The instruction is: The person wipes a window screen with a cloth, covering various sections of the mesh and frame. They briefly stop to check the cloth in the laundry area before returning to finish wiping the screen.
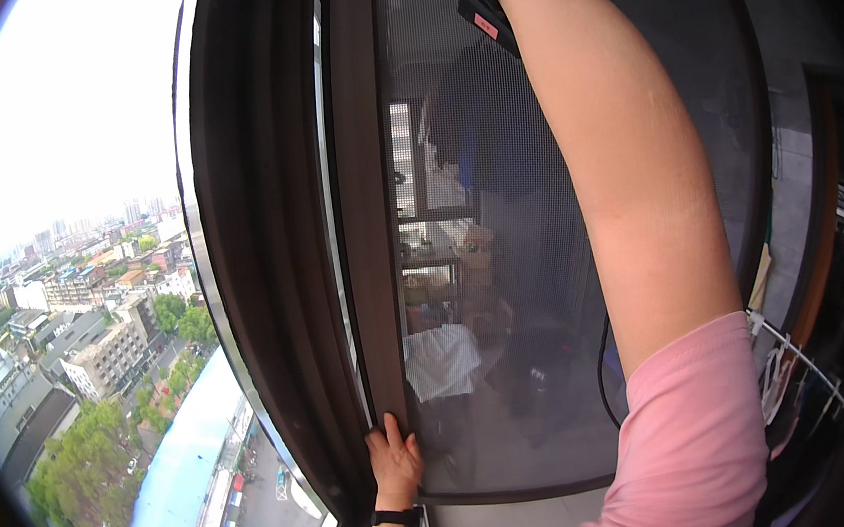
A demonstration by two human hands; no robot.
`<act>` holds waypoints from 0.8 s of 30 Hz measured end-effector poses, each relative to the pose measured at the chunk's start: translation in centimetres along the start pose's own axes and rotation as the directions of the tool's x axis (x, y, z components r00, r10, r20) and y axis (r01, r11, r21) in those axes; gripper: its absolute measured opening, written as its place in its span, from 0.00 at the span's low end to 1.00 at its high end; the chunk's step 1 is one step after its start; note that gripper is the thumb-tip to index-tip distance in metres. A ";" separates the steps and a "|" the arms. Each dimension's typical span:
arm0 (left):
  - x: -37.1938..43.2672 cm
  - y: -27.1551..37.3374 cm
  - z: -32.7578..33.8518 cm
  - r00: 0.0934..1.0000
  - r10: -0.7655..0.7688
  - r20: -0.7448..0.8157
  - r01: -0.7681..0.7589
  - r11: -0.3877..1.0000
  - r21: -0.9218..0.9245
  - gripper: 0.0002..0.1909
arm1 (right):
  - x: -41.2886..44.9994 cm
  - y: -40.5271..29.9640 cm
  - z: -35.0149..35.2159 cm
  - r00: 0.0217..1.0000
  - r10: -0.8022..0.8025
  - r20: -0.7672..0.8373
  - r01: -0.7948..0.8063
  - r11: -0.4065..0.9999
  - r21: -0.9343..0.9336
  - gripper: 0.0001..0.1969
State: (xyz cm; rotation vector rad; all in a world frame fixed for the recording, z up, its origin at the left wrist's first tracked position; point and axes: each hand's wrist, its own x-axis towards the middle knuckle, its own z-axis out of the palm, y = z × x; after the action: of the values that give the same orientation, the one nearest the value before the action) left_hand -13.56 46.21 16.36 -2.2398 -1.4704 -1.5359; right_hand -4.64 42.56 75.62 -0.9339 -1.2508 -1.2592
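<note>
My left hand (396,458), with a black band at the wrist, is at the lower end of the dark brown stile (373,268) of a mesh window screen. Its fingers lie over the stile's left side, and the thumb is at the right edge. The dark screen mesh (528,269) spans the middle of the view. My right arm (631,155), in a pink sleeve (693,398), reaches up across the mesh. A black strapped device (488,9) sits near its wrist; the right hand itself is beyond the top edge.
Left of the stile stands a thick dark window frame (262,240). Beyond it, far below, are a blue roof (177,473), trees and buildings. A white cloth (442,363) shows through the mesh. A white rack (799,358) hangs at the right, near a black cable (603,368).
</note>
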 end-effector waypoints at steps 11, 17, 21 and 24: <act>1.1 0.6 -0.6 0.996 0.036 -0.078 -0.037 0.999 -0.005 0.29 | -20.5 4.9 -12.0 0.766 -0.306 0.565 0.312 0.946 0.089 0.27; 1.2 0.1 -0.7 0.998 0.017 -0.058 -0.017 1.000 0.014 0.29 | -26.9 4.9 -19.1 0.622 -0.330 0.710 0.374 0.922 0.100 0.27; 1.1 0.4 -1.0 0.999 -0.023 -0.028 0.023 1.000 0.004 0.30 | -26.1 6.9 -19.6 0.861 -0.196 0.470 0.284 0.951 -0.125 0.26; 1.1 0.5 -0.2 0.998 -0.011 -0.068 0.012 1.000 0.022 0.30 | -23.7 9.3 -18.0 0.898 -0.144 0.416 0.259 0.937 -0.233 0.27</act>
State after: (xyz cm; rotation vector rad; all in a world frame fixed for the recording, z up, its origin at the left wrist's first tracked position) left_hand -13.30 46.58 17.48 -2.1481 -1.4772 -1.5739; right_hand 9.86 29.92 51.09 -1.3422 -1.5380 -1.4921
